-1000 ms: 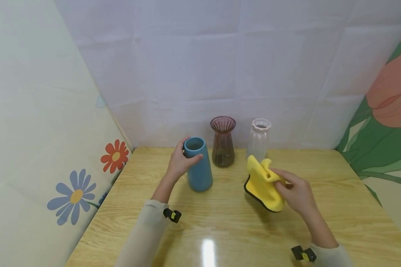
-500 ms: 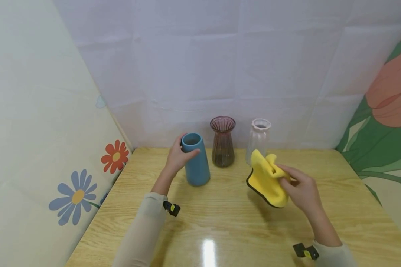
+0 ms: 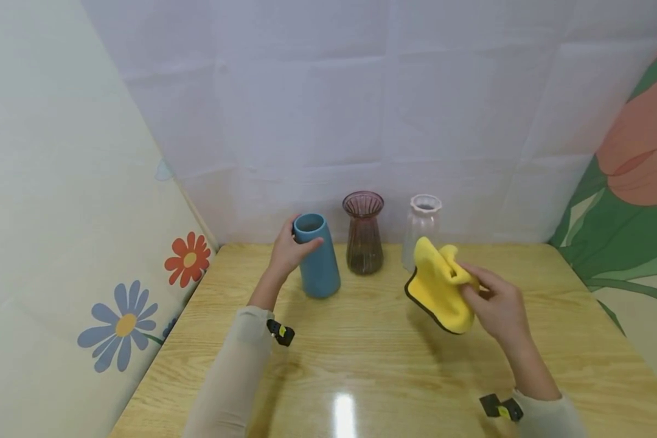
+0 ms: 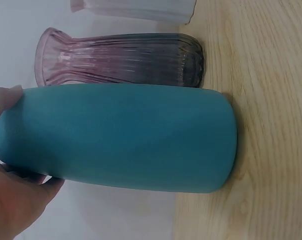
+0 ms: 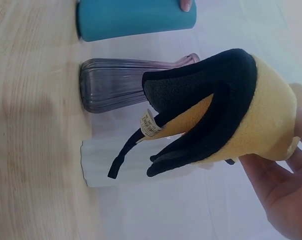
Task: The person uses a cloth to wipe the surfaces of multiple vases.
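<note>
My left hand (image 3: 288, 250) grips the blue vase (image 3: 320, 267) near its rim, thumb on the near side and fingers behind. In the left wrist view the blue vase (image 4: 126, 137) stands upright with its base at the wooden table. My right hand (image 3: 498, 304) pinches a yellow cloth (image 3: 438, 289) with dark edging, which hangs in the air in front of the white vase. From the right wrist view, the folded cloth (image 5: 261, 110) shows a dark grey underside and a small white label (image 5: 150, 124).
A purple ribbed glass vase (image 3: 364, 240) stands just right of the blue one. Farther right is a pale fluted vase (image 3: 420, 228), partly covered by the cloth. All are near the white back wall (image 3: 306, 121), on the wooden table (image 3: 372, 359).
My left hand has moved the blue vase back and slightly left, toward the wall. The right hand has shifted a little up and right with the yellow cloth.
</note>
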### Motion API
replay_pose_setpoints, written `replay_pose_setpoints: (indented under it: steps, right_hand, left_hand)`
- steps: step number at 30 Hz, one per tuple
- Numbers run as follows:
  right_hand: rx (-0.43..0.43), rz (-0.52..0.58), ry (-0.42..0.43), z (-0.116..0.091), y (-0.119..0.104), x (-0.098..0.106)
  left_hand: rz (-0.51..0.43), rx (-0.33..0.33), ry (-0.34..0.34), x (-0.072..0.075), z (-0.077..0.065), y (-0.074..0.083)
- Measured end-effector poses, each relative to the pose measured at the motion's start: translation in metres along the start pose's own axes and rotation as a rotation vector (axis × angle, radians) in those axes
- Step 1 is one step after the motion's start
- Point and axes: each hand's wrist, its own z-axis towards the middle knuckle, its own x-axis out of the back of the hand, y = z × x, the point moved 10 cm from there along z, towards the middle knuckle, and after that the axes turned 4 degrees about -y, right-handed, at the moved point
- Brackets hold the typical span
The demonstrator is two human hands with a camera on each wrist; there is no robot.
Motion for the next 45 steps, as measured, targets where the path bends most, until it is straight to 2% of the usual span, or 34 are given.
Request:
replay_pose_setpoints:
  steps: [11,18,33,36,40,45]
  right_hand:
    - [-0.002,0.040,0.036,0.004,0.001,0.007]
    - [-0.005,0.056,0.060,0.004,0.000,0.007]
    - [-0.008,0.131,0.068,0.007,-0.004,-0.005]
    - [-0.015,0.143,0.067,0.007,-0.005,-0.009]
    - [-0.024,0.158,0.069,0.008,-0.009,-0.015]
    - [-0.010,0.184,0.088,0.010,-0.011,-0.020]
  left_hand:
    - [-0.025,0.026,0.025,0.004,0.014,-0.007]
    - [-0.003,0.051,0.056,0.008,0.022,-0.011]
    - [-0.008,0.029,0.126,0.011,0.039,-0.014]
    - [-0.004,0.026,0.152,0.013,0.040,-0.014]
    - [0.029,0.022,0.225,0.016,0.035,-0.012]
    - [0.105,-0.051,0.328,0.015,0.021,0.007]
